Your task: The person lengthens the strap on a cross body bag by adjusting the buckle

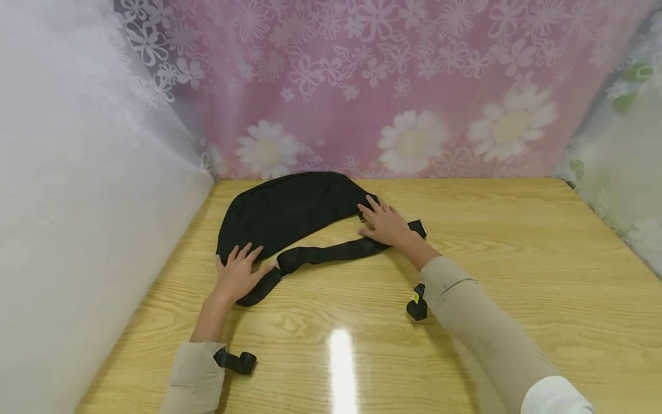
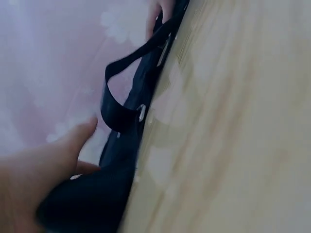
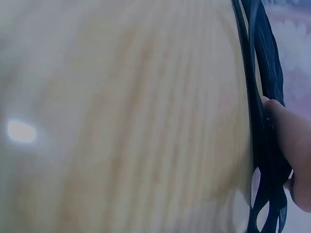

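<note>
A black crescent-shaped bag (image 1: 289,213) lies flat on the wooden table, its curved side toward the back. Its black strap (image 1: 336,252) runs along the near side, with a metal buckle toward the left. My left hand (image 1: 238,276) rests with spread fingers on the bag's left end, the thumb close to the buckle. At the opposite end, my right hand (image 1: 385,224) lies over the bag's corner, fingers extended, with the strap passing under the palm. In the left wrist view a strap loop (image 2: 114,114) stands up from the table. The right wrist view shows the right hand (image 3: 294,145) against the black fabric.
The wooden table (image 1: 517,276) reaches back to a pink floral curtain (image 1: 331,86). A white curtain (image 1: 93,172) borders the left side, and a pale floral one (image 1: 636,172) the right. Small black devices (image 1: 243,362) are fixed at both sleeve cuffs.
</note>
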Demonstrator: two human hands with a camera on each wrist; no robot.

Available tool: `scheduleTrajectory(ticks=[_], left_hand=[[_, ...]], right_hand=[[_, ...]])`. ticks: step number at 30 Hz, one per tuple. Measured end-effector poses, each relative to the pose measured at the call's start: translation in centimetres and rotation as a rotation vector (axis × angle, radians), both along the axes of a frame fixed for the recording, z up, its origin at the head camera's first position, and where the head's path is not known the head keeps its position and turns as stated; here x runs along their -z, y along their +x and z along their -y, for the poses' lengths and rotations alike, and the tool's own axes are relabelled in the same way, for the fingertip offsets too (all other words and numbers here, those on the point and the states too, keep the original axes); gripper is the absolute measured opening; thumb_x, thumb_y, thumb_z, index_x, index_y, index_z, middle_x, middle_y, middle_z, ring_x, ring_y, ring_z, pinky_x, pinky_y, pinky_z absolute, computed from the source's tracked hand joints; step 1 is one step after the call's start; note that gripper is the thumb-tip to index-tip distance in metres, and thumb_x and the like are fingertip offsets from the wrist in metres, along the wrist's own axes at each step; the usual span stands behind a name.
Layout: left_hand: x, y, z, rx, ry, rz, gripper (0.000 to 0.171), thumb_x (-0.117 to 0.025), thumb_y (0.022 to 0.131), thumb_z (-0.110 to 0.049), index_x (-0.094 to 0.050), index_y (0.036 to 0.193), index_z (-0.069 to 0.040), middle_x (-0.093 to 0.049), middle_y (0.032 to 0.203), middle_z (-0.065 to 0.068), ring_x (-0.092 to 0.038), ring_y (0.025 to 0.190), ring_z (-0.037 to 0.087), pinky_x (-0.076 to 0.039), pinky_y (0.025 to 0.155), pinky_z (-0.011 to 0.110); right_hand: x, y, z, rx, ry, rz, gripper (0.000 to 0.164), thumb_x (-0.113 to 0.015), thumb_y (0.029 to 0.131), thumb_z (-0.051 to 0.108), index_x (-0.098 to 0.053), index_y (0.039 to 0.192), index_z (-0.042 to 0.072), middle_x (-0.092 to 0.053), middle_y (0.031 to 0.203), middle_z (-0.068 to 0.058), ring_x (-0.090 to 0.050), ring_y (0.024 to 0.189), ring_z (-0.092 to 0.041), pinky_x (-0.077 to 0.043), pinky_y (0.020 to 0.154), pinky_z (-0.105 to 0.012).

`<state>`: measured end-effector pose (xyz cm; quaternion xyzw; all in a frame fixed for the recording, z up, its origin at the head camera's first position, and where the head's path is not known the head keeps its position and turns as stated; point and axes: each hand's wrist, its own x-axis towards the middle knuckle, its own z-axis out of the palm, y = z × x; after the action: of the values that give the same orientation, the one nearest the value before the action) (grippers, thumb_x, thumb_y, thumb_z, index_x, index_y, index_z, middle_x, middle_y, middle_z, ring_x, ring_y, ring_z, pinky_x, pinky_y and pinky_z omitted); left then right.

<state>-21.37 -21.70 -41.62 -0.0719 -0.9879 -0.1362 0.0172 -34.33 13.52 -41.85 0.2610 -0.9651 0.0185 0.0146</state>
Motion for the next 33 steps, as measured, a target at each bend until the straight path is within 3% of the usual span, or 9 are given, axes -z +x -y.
scheduleTrajectory(ticks=[2, 6, 9, 14, 21, 33], left_hand=[[-0.4, 0.9, 0.1, -0.021, 0.015, -0.009, 0.067, -0.045, 0.091, -0.053, -0.041, 0.139, -0.006, -0.026, 0.143, 0.026, -0.012, 0.129, 0.049, 0.0, 0.093, 0.071], [-0.7, 2.9, 0.3, -0.048, 0.059, 0.045, 0.071, -0.047, 0.091, -0.052, -0.034, 0.141, -0.002, -0.015, 0.144, 0.03, 0.0, 0.129, 0.052, -0.002, 0.093, 0.07], [-0.5, 3.4, 0.2, -0.022, 0.096, 0.071, 0.078, -0.048, 0.089, -0.054, -0.029, 0.143, -0.001, -0.009, 0.146, 0.03, 0.006, 0.129, 0.052, -0.009, 0.096, 0.067], [0.2, 2.1, 0.2, 0.04, 0.124, 0.038, 0.079, -0.052, 0.088, -0.054, -0.03, 0.143, -0.002, -0.009, 0.147, 0.027, 0.006, 0.13, 0.05, -0.019, 0.094, 0.066], [0.8, 0.0, 0.4, 0.083, 0.13, -0.006, 0.074, -0.054, 0.088, -0.05, -0.034, 0.141, -0.003, -0.013, 0.147, 0.024, 0.003, 0.131, 0.048, -0.016, 0.097, 0.064], [0.9, -1.7, -0.7, 0.133, 0.171, -0.035, 0.067, -0.055, 0.089, -0.047, -0.04, 0.139, -0.005, -0.02, 0.146, 0.022, -0.001, 0.133, 0.044, -0.018, 0.099, 0.061]], right_hand=[[-0.2, -0.4, -0.3, -0.014, 0.007, -0.005, 0.069, -0.048, 0.092, 0.048, -0.024, 0.146, 0.012, -0.017, 0.149, -0.016, -0.009, 0.135, -0.036, -0.016, 0.104, -0.053], [-0.3, -0.3, -0.7, -0.04, 0.008, -0.039, 0.067, -0.052, 0.092, 0.045, -0.032, 0.143, 0.008, -0.029, 0.143, -0.019, -0.015, 0.134, -0.036, -0.016, 0.104, -0.052], [-0.4, 0.2, -1.3, -0.038, 0.008, -0.044, 0.066, -0.054, 0.091, 0.044, -0.035, 0.141, 0.006, -0.033, 0.14, -0.02, -0.017, 0.133, -0.035, -0.016, 0.104, -0.051], [-0.8, 1.2, -2.9, -0.03, 0.003, -0.043, 0.064, -0.056, 0.09, 0.042, -0.038, 0.139, 0.005, -0.036, 0.137, -0.022, -0.022, 0.131, -0.037, -0.023, 0.101, -0.053], [-1.7, 3.1, -4.9, -0.065, -0.01, -0.072, 0.064, -0.06, 0.088, 0.041, -0.043, 0.136, 0.003, -0.043, 0.129, -0.023, -0.034, 0.121, -0.04, -0.036, 0.088, -0.056], [-1.4, 6.0, -7.5, -0.036, -0.056, -0.078, 0.064, -0.061, 0.087, 0.04, -0.044, 0.135, 0.002, -0.043, 0.128, -0.024, -0.035, 0.119, -0.042, -0.035, 0.088, -0.058]])
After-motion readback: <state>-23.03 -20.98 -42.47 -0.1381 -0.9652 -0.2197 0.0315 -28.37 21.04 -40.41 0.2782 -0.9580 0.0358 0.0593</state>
